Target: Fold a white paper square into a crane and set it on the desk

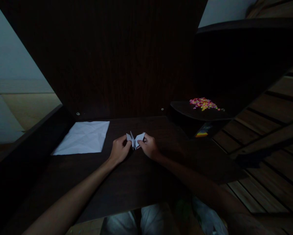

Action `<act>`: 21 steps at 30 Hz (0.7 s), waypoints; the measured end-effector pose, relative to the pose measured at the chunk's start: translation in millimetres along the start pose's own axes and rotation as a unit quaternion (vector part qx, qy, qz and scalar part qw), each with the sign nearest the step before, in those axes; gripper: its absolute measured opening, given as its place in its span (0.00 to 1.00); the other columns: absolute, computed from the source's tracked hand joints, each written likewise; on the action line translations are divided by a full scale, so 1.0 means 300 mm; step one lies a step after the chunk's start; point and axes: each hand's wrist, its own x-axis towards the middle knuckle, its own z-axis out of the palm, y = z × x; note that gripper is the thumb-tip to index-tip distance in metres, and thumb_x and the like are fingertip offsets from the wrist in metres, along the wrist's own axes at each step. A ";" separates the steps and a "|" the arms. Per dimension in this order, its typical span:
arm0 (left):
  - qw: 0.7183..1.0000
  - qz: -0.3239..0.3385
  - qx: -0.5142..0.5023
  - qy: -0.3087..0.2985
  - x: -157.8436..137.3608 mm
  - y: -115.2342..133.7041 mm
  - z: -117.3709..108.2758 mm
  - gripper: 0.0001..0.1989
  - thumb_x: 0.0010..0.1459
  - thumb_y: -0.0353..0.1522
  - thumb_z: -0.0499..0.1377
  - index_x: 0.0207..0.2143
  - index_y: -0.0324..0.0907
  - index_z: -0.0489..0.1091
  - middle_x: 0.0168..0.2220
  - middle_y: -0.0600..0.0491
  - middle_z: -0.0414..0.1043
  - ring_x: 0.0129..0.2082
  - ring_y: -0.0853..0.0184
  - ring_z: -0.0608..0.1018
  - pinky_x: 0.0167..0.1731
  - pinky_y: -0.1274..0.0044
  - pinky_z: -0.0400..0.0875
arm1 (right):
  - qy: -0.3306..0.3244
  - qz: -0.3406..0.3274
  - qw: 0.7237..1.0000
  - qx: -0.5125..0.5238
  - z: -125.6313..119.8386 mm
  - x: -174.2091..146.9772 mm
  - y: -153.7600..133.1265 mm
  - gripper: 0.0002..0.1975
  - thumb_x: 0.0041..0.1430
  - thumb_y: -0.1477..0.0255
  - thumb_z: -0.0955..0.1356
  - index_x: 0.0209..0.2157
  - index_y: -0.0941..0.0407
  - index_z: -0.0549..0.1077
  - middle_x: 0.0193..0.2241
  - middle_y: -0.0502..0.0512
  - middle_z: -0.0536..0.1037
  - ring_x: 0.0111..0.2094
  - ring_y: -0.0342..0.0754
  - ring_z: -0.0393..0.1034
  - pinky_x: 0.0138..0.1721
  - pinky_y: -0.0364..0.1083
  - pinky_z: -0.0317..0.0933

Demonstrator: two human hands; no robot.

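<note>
A small folded white paper figure [139, 138], like an origami crane with pointed tips and wing-like flaps, is held just above the dark desk in the middle of the view. My left hand [120, 148] pinches its left flap between thumb and fingers. On the other side, my right hand [149, 146] grips the right flap, thumb on top. The flaps are spread apart, with thin points standing up and down between them. Left of my hands lies a stack of creased white paper sheets [84, 137] on the desk.
A dark wooden panel [117, 58] rises behind the desk [122, 186]. At the right, a rounded shelf [183, 109] bears a pile of small colourful pieces [203, 103]. A low side wall [31, 140] borders the left. Wooden slats [271, 114] show beyond the right side.
</note>
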 end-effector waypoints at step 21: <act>0.998 0.066 0.013 -0.004 -0.006 -0.013 0.010 0.08 0.58 0.35 0.54 0.30 0.42 0.68 0.27 0.54 0.72 0.26 0.68 0.73 0.30 0.78 0.67 | -0.024 -0.068 0.988 -0.139 -0.032 0.004 -0.033 0.10 0.55 0.72 0.65 0.20 0.56 0.71 0.19 0.50 0.73 0.19 0.42 0.67 0.20 0.40 0.61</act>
